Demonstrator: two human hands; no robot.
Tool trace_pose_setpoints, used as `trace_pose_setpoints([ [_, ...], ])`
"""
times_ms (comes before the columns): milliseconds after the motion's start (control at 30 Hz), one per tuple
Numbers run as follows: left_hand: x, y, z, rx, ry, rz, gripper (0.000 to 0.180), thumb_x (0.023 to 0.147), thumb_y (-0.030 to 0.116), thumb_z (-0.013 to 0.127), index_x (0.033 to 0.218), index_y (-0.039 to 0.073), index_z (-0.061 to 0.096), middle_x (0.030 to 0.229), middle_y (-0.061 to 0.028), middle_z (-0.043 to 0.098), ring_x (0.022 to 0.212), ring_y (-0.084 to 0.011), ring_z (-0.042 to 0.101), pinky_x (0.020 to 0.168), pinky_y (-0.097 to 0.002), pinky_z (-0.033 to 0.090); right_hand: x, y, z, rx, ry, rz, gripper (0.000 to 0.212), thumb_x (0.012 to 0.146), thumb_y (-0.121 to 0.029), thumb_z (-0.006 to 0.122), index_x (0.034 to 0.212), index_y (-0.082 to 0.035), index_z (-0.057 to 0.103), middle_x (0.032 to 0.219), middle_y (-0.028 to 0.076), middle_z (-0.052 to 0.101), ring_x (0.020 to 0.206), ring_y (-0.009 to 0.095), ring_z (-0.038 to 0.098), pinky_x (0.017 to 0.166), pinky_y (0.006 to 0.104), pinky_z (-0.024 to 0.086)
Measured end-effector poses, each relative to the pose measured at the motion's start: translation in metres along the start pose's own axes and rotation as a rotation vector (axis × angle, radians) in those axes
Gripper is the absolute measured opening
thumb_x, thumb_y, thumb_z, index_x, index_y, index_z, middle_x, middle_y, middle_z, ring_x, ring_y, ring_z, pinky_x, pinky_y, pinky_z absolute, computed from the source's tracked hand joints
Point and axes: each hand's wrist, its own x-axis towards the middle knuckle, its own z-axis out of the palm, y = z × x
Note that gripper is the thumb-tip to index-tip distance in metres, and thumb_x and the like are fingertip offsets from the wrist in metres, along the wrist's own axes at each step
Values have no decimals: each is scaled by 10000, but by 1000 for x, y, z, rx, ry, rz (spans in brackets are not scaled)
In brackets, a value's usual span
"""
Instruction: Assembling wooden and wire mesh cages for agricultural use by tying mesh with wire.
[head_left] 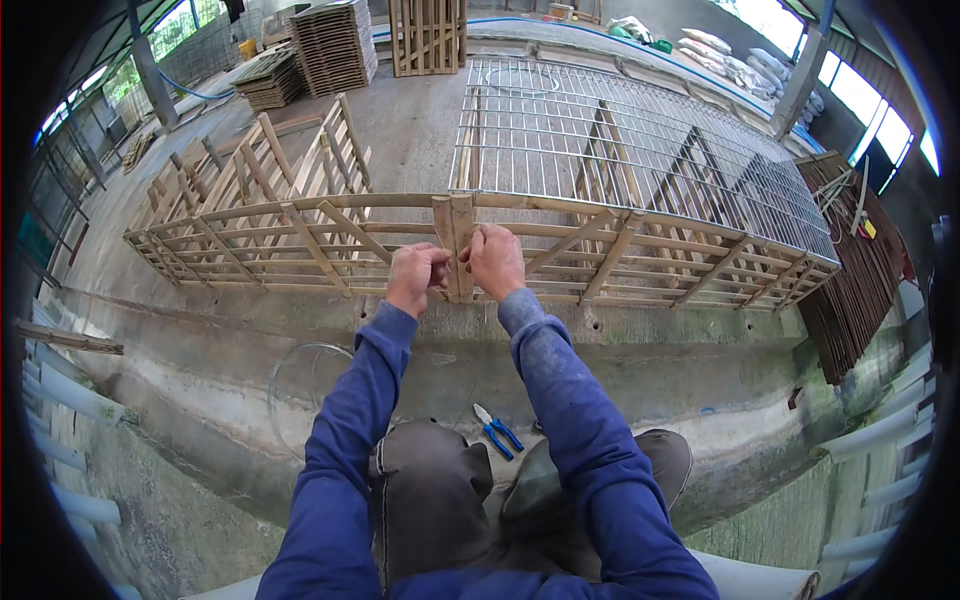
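My left hand (412, 279) is closed in a pinch just left of two upright wooden end posts (455, 215) standing side by side. Against the right of these posts, my right hand (495, 263) has its fingers curled shut. Whatever the fingertips hold is too small to make out. The posts join a slatted wooden frame (318, 237) on the left and another slatted frame (622, 250) on the right. A metal wire mesh panel (640, 135) lies over the right frame. Blue-handled pliers (497, 436) rest below my hands, near my knees.
A thin wire coil (272, 400) lies on the lower concrete at left. Stacked slatted panels (333, 48) stand at the back, with white sacks (765, 72) at the far right. Dark corrugated sheets (850, 290) lean beside the right frame. Pale pipes (85, 505) line the left side.
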Motion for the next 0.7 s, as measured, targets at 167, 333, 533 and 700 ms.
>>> trace_pose_setpoints([
  [167,-4,0,23,-281,-15,-158,54,858,139,620,836,93,639,767,-10,638,747,-115,596,641,-289,436,-20,10,0,-143,0,-179,226,927,-176,478,924,-6,626,863,222,651,771,389,640,679,440,503],
  [333,9,-8,28,-312,-274,-212,110,933,203,559,940,111,619,918,-17,652,836,-127,599,705,-344,486,-70,22,-17,-128,-23,-199,236,931,-247,504,1029,-52,594,880,207,641,801,407,615,659,510,475],
  [533,11,-19,37,-433,-257,-148,111,942,205,552,953,108,605,885,-19,639,794,-151,622,623,-323,501,-62,-34,-66,-435,125,-237,183,895,-231,543,890,-105,675,819,123,677,737,342,650,621,466,497],
  [700,0,-27,67,-613,-100,-84,121,960,187,502,962,112,596,862,-16,637,709,-137,610,596,-343,516,18,-56,-30,-642,-52,-430,147,815,-171,585,822,-68,690,812,139,682,776,292,675,670,407,530],
])
